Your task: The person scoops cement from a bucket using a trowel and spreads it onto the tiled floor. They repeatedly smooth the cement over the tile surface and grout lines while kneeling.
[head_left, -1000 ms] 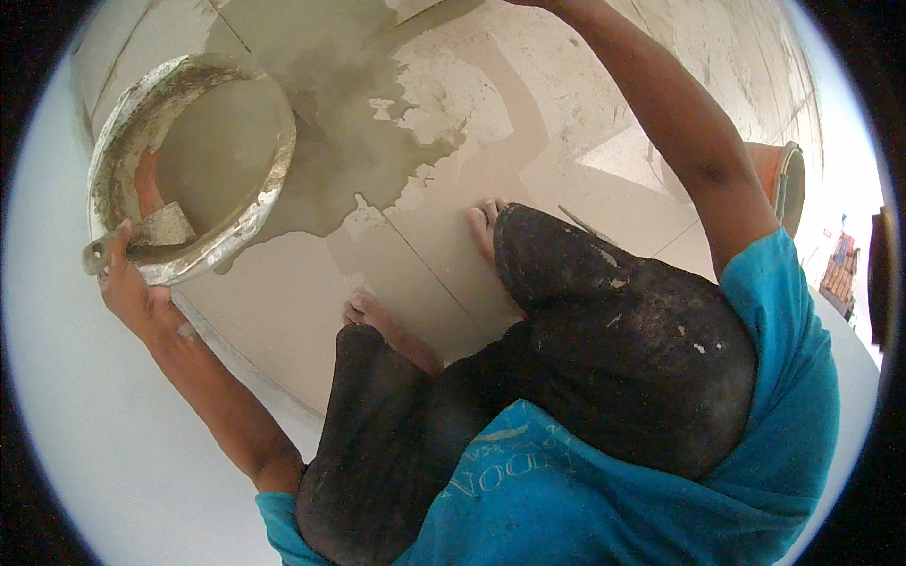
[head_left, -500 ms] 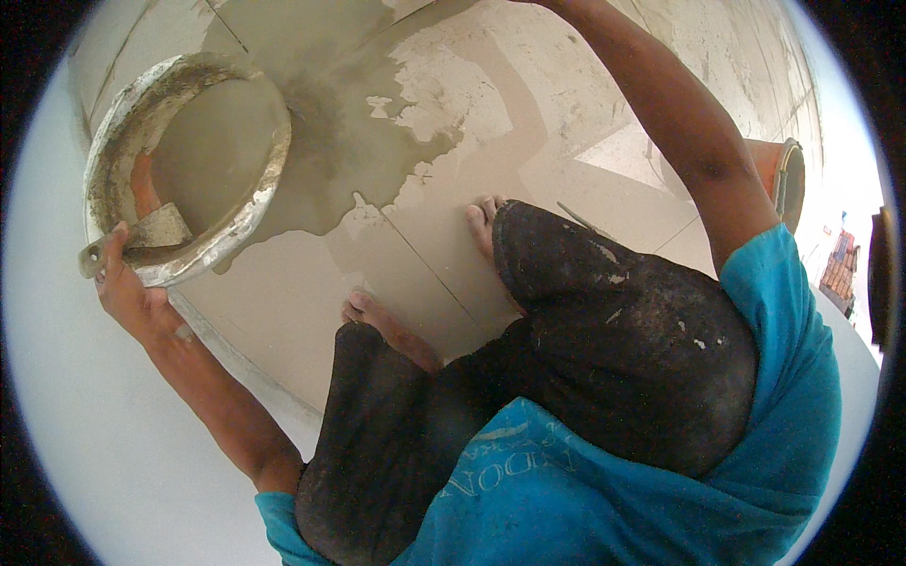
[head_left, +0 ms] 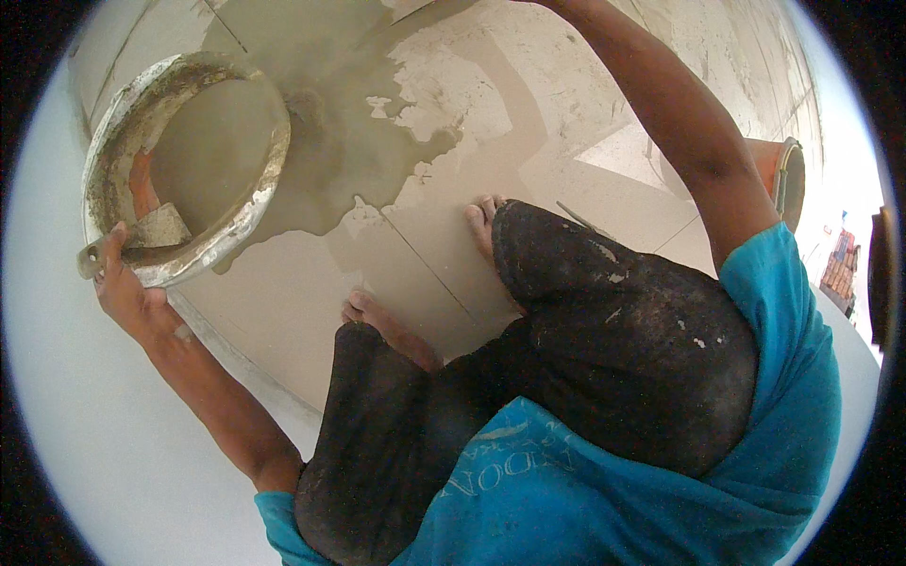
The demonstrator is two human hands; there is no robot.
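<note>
My left hand is closed at the near-left rim of a mortar-crusted bucket, gripping it along with a flat, caked tool lying across that rim. Grey slurry fills much of the bucket, with orange showing on its inner wall. A wide puddle of similar slurry spreads over the pale tiles beside it. My right arm reaches up to the top edge, where my right hand is mostly cut off, its fingers hidden.
My bare feet rest on the tiled floor. An orange bucket is behind my right arm. A thin rod lies by my right knee. A white wall runs along the left, and tiled roofs show at far right.
The bucket and my left hand have shifted slightly left. My right arm has edged slightly up at the top edge. Otherwise little differs.
</note>
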